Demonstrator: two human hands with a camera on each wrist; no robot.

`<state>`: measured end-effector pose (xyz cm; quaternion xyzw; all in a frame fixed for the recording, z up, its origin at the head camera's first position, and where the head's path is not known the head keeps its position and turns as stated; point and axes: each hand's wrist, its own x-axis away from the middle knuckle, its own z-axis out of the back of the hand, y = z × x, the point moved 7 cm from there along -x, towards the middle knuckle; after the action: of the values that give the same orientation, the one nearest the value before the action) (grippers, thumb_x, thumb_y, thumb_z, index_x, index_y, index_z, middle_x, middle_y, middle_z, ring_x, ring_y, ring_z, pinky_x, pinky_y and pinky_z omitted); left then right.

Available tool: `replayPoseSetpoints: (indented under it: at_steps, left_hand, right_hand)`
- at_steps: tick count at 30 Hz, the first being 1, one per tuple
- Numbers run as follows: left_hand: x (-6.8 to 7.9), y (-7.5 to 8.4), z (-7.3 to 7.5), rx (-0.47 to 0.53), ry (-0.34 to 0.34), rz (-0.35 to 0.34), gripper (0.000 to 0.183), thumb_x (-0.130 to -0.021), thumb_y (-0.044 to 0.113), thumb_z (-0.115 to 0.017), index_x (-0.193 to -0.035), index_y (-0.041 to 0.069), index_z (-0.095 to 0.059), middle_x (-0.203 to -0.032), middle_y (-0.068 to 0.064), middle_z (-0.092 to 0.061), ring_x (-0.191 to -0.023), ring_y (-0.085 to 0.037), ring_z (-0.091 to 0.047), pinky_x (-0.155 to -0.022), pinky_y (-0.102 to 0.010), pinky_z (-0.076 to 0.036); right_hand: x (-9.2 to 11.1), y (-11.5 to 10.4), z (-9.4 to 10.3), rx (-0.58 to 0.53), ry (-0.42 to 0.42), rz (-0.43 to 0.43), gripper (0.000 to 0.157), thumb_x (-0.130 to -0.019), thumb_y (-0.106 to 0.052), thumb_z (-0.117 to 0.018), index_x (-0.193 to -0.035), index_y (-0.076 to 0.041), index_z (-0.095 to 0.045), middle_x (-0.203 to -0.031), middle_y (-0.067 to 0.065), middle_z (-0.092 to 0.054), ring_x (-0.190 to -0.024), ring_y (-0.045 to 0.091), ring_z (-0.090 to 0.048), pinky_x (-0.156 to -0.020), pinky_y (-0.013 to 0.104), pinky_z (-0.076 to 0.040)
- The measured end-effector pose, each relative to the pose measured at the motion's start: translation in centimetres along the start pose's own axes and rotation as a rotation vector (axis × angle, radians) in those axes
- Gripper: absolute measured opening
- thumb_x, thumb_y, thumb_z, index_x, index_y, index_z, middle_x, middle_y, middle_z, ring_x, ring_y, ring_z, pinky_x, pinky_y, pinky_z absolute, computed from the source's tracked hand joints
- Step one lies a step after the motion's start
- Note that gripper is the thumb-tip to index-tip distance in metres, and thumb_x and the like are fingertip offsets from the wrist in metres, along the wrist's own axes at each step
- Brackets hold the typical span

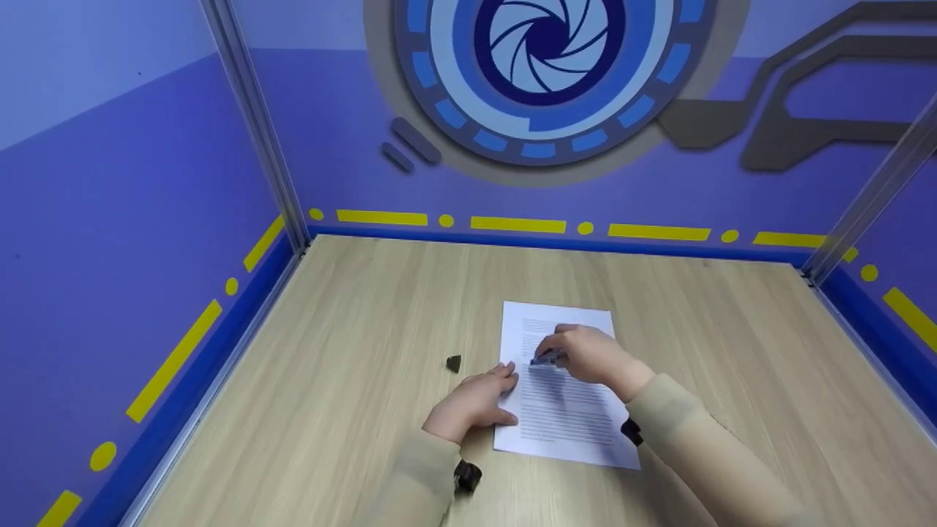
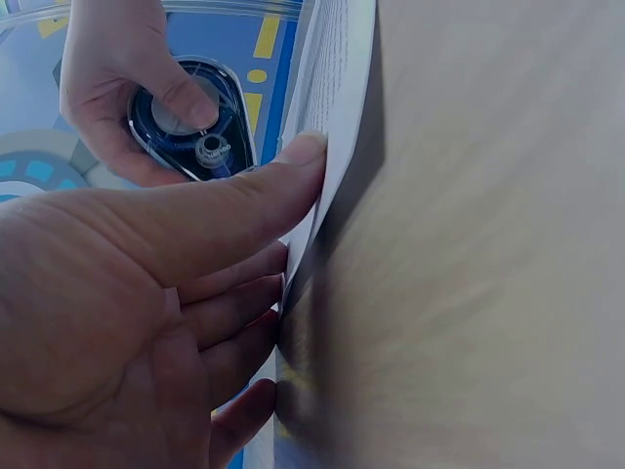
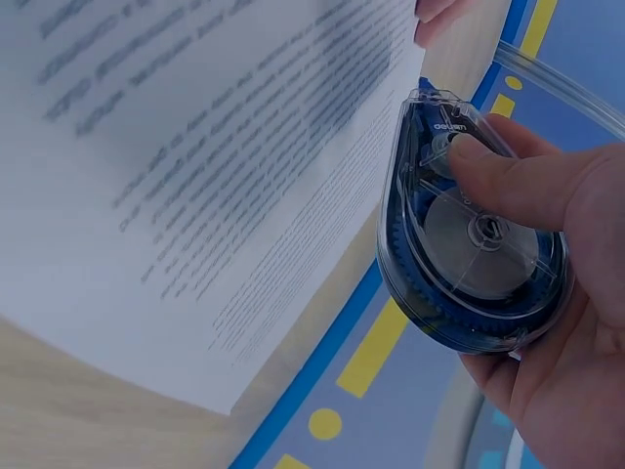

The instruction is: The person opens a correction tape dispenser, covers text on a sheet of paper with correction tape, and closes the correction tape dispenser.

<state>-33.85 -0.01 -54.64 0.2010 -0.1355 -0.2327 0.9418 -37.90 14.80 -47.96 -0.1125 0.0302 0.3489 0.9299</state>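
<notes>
A printed sheet of paper (image 1: 564, 439) lies on the table, its lines of text running across it. My right hand (image 1: 589, 353) holds a clear and blue correction tape dispenser (image 3: 479, 244) above the text, the thumb on one face and fingers behind. The dispenser's narrow tip points toward the left part of the sheet; whether it touches the paper I cannot tell. At the sheet's left edge, my left hand (image 1: 476, 399) rests with fingers spread, thumb and fingertips touching the paper. The left wrist view shows this thumb (image 2: 264, 191) close up, against the sheet's margin.
A small dark piece (image 1: 454, 363) sits on the wooden table (image 1: 366, 329), left of the sheet; its kind is unclear. Blue-purple panels (image 1: 322, 132) with yellow marks and metal posts (image 1: 260, 124) enclose the table at the back and sides.
</notes>
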Motion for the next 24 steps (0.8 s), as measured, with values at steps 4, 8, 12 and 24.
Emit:
replayPoseSetpoints:
  at_steps: [4,8,12,24]
  left_hand:
    - [-0.1,0.0,-0.1,-0.005,-0.006,0.004,0.076,-0.089,0.03,-0.08,-0.154,0.007,-0.048,-0.167,-0.006,-0.036,-0.156,-0.023,-0.034,-0.126,-0.041,-0.033]
    - [-0.1,0.0,-0.1,-0.019,-0.004,-0.003,0.076,-0.089,0.031,-0.081,-0.153,0.006,-0.048,-0.167,-0.007,-0.037,-0.156,-0.024,-0.035,-0.125,-0.04,-0.035]
    - [-0.1,0.0,-0.1,-0.021,-0.001,-0.011,0.075,-0.089,0.031,-0.081,-0.153,0.006,-0.049,-0.166,-0.008,-0.038,-0.155,-0.024,-0.036,-0.125,-0.037,-0.036]
    - [-0.1,-0.1,0.0,-0.02,-0.007,-0.004,0.075,-0.09,0.031,-0.079,-0.154,0.007,-0.047,-0.167,-0.008,-0.036,-0.156,-0.024,-0.035,-0.126,-0.037,-0.034]
  right_hand:
    - [-0.4,-0.4,-0.4,0.004,-0.013,-0.011,0.029,-0.087,0.006,-0.074,-0.106,-0.015,-0.081,-0.097,0.004,-0.074,-0.09,0.022,-0.072,-0.088,0.044,-0.061]
    - [-0.7,-0.7,-0.8,0.024,-0.026,-0.022,0.028,-0.089,0.004,-0.073,-0.106,-0.016,-0.081,-0.098,0.004,-0.074,-0.092,0.024,-0.073,-0.089,0.044,-0.061]
    - [-0.9,-0.9,-1.2,0.041,-0.038,-0.036,0.029,-0.089,0.004,-0.072,-0.107,-0.017,-0.081,-0.098,0.004,-0.074,-0.095,0.025,-0.073,-0.092,0.045,-0.061]
    - [-1.2,-0.9,-1.4,0.022,-0.063,-0.071,0.028,-0.09,0.002,-0.073,-0.108,-0.018,-0.081,-0.102,0.004,-0.074,-0.098,0.025,-0.073,-0.096,0.046,-0.06]
